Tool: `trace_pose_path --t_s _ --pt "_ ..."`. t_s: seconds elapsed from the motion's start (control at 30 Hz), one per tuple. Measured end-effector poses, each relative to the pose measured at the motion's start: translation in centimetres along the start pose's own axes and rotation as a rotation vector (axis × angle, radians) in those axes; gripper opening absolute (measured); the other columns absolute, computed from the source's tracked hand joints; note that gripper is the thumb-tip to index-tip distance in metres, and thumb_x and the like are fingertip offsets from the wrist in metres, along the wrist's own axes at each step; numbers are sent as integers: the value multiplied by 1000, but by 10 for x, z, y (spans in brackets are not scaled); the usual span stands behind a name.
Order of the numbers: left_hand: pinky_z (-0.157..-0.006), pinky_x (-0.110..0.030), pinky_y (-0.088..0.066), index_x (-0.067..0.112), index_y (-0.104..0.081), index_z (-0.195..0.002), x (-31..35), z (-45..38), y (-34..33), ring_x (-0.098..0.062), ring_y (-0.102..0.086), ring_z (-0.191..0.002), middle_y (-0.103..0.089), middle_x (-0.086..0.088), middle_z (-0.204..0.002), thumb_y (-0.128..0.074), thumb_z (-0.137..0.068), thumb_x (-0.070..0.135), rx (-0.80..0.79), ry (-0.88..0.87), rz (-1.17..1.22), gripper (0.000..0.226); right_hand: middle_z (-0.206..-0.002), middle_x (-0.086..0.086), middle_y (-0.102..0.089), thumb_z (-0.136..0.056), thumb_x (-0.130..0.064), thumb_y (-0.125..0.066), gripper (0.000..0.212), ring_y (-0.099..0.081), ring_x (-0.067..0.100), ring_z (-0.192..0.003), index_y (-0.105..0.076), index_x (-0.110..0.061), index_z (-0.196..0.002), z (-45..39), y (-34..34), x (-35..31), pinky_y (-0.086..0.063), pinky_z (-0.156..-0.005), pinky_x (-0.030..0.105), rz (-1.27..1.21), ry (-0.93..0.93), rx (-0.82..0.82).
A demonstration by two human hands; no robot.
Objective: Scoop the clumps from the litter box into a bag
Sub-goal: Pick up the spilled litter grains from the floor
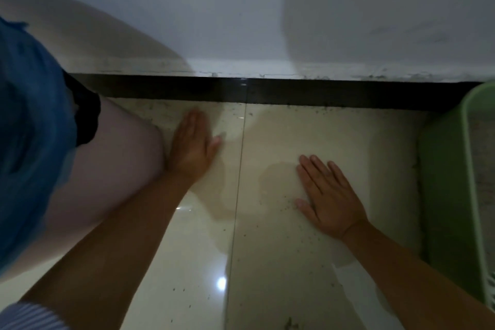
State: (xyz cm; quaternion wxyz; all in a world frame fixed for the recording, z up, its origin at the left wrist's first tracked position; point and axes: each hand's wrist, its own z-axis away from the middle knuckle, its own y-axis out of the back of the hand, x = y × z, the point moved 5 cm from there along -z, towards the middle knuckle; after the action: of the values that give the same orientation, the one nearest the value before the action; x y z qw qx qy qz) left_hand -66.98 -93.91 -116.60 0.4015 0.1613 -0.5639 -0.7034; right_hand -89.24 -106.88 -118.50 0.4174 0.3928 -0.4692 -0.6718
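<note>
A light green litter box (450, 177) stands at the right edge of the view, cut off by the frame; grey litter shows dimly inside its rim. My left hand (191, 147) lies flat on the cream floor tiles near the wall, fingers together, holding nothing. My right hand (328, 195) also rests flat on the tiles, palm down with fingers spread, about a hand's width left of the litter box. No scoop and no bag are in view.
A white wall with a black skirting strip (294, 91) runs across the back. Scattered litter grains (288, 205) dot the glossy tiles. Someone's bare leg (107, 169), in blue clothing, fills the left side.
</note>
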Motion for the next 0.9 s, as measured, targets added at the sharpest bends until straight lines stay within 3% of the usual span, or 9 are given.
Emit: trace_pose_path --t_s 0.17,0.27,0.47,0.53,0.6,0.7,0.8,0.83,0.9 --pt "-118 -33 3 4 -4 -150 7 -2 -13 -23 6 -147 5 -13 -158 -13 -87 55 -127 61 -84 81 -135 13 -54 -96 -47 3 65 -31 22 -127 -33 -5 -131 2 -1 1 -2 -112 31 -11 -5 -8" --pt "-117 -30 4 6 -5 -150 25 10 -21 -21 5 -147 3 -10 -159 5 -70 61 -101 -76 -119 98 -134 12 -55 -97 -42 3 62 -31 21 -126 -33 -6 -130 1 -2 2 -2 -112 30 -6 -15 2" --pt "-111 -27 7 4 -9 -148 57 47 -41 -17 10 -140 -3 -12 -157 17 -74 71 -133 -302 -83 104 -132 11 -57 -98 -35 3 64 -33 20 -125 -43 -3 -129 1 -3 1 -2 -112 30 -25 -6 37" --pt "-113 -32 -12 -3 -31 -142 69 59 -43 -24 -16 -141 -28 -19 -151 17 -83 63 -137 -424 -122 100 -130 14 -58 -99 -35 2 60 -34 21 -124 -39 -4 -128 2 1 3 -2 -112 28 -64 7 70" --pt "-105 -30 -37 -5 -55 -126 78 71 -46 -30 -53 -124 -56 -21 -131 2 -98 48 -164 -520 -144 83 -128 22 -58 -100 -34 -4 59 -36 29 -124 -43 0 -127 -1 12 8 -1 -115 26 -110 2 139" --pt "-106 -27 -25 -2 -44 -129 83 86 -50 -28 -43 -126 -57 -22 -128 -6 -100 44 -77 -624 -61 66 -145 26 -36 -91 -34 -20 63 -31 39 -137 -37 6 -136 -12 40 34 -10 -116 34 -215 -180 250" --pt "-115 -31 -22 -4 -35 -135 71 77 -41 -31 -29 -136 -46 -26 -136 -19 -99 42 97 -421 31 62 -157 15 -3 -91 -38 -21 67 -2 27 -146 -10 -3 -147 -18 44 71 -3 -118 34 -330 -429 137" --pt "-115 -36 -24 -5 -35 -138 64 73 -38 -31 -26 -138 -41 -26 -140 -23 -94 42 129 -302 38 66 -158 14 0 -94 -38 -23 66 1 26 -146 -7 -4 -148 -18 44 78 -2 -119 35 -335 -469 113" --pt "-114 -35 -11 -3 -27 -144 48 70 -35 -28 -15 -143 -26 -22 -151 -13 -84 49 125 -59 49 80 -158 12 1 -89 -43 -19 70 2 26 -146 -8 -6 -148 -20 38 84 -1 -119 36 -298 -508 75"
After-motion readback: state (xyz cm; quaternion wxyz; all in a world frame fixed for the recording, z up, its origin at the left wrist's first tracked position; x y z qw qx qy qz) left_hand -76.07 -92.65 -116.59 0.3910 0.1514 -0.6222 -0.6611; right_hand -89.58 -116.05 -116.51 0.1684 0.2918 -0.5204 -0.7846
